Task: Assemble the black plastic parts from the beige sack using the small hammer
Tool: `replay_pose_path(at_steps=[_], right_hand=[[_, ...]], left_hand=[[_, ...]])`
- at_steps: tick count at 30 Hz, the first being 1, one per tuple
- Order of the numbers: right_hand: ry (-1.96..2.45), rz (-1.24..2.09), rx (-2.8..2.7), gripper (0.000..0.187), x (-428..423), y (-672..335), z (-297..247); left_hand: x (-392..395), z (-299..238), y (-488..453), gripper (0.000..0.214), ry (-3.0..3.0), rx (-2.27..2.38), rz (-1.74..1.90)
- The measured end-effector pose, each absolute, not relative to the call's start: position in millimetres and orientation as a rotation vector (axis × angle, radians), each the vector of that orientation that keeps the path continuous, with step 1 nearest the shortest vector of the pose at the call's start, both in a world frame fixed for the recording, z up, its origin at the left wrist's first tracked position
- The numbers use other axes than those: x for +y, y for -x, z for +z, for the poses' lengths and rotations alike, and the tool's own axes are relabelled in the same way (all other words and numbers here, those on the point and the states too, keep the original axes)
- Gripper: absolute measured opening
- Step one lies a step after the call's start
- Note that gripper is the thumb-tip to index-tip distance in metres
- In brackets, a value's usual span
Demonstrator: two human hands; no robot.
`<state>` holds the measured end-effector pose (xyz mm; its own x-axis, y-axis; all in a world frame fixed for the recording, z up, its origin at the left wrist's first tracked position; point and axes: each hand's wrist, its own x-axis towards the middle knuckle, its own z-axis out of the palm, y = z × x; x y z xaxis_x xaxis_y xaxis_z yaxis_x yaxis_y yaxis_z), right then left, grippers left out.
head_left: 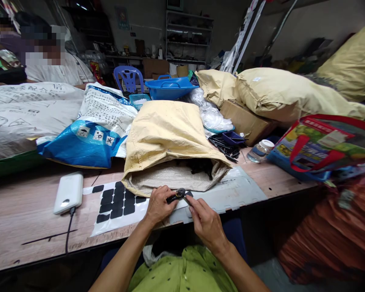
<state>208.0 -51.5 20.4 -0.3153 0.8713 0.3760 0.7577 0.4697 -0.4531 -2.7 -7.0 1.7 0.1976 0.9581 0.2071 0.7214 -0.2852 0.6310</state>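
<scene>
My left hand [160, 205] is closed around a small black part with a rounded head [180, 193], held at the front edge of the table. My right hand [207, 223] is pinched at the same spot, its fingertips on something thin beside the part, too small to name. Just beyond both hands lies an open yellow woven sack [167, 129], its mouth facing me and dark items [202, 167] inside. A white sheet with black rounded-square stickers [117, 202] lies left of my left hand, partly under the sack.
A white power bank [69, 192] with a cable lies at left. Blue-white sacks [100, 129] stand behind it. Black sticks [228, 150], a clear jar [260, 151] and a red-handled bag [325, 146] line the right. A person in white [59, 75] sits at the far left.
</scene>
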Motion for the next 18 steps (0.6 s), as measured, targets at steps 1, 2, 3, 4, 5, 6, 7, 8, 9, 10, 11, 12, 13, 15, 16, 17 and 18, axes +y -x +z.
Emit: replay_pose_path(at_steps=[1, 2, 3, 4, 5, 6, 7, 8, 9, 10, 11, 12, 13, 15, 16, 17, 18], right_hand=[[1.363, 0.231, -2.115, 0.041, -47, -211, 22], [1.390, 0.196, -2.089, 0.041, -41, -213, 24], [1.425, 0.160, -2.073, 0.040, -35, -216, 25], [1.466, 0.122, -2.067, 0.039, -28, -219, 26], [1.506, 0.083, -2.074, 0.038, -21, -222, 25], [1.541, 0.042, -2.093, 0.037, -15, -224, 24], [1.568, 0.000, -2.120, 0.037, -9, -226, 22], [1.587, -0.038, -2.151, 0.036, -4, -226, 19], [1.600, -0.073, -2.178, 0.036, -1, -227, 16], [1.608, -0.101, -2.195, 0.037, 1, -226, 13], [1.615, -0.122, -2.201, 0.037, 1, -225, 10], [1.619, -0.135, -2.197, 0.038, 1, -224, 8], [1.621, -0.142, -2.183, 0.039, 0, -223, 7], [1.614, -0.135, -2.143, 0.037, -1, -220, 7], [1.608, -0.120, -2.127, 0.036, 0, -219, 8], [1.607, -0.102, -2.117, 0.033, 0, -217, 9], [1.610, -0.087, -2.111, 0.029, 2, -215, 11]], left_hand=[[-7, 2, 3, 0.018, -2.077, 1.563, 0.805], [-7, 2, 4, 0.019, -2.071, 1.553, 0.794], [-7, 3, 5, 0.019, -2.065, 1.540, 0.783], [-7, 3, 6, 0.019, -2.062, 1.524, 0.774], [-7, 3, 7, 0.020, -2.059, 1.509, 0.767], [-6, 3, 8, 0.021, -2.059, 1.493, 0.759], [-6, 3, 9, 0.023, -2.058, 1.479, 0.751], [-6, 3, 10, 0.025, -2.056, 1.471, 0.745], [-6, 2, 10, 0.027, -2.054, 1.468, 0.738], [-6, 1, 11, 0.029, -2.053, 1.468, 0.732], [-6, 0, 11, 0.031, -2.053, 1.472, 0.726], [-5, -1, 11, 0.032, -2.057, 1.477, 0.720], [-5, -1, 11, 0.033, -2.063, 1.482, 0.715], [-5, -3, 11, 0.035, -2.079, 1.491, 0.704], [-5, -3, 11, 0.036, -2.087, 1.493, 0.700], [-5, -3, 11, 0.037, -2.093, 1.496, 0.696], [-5, -3, 10, 0.038, -2.097, 1.498, 0.695]])
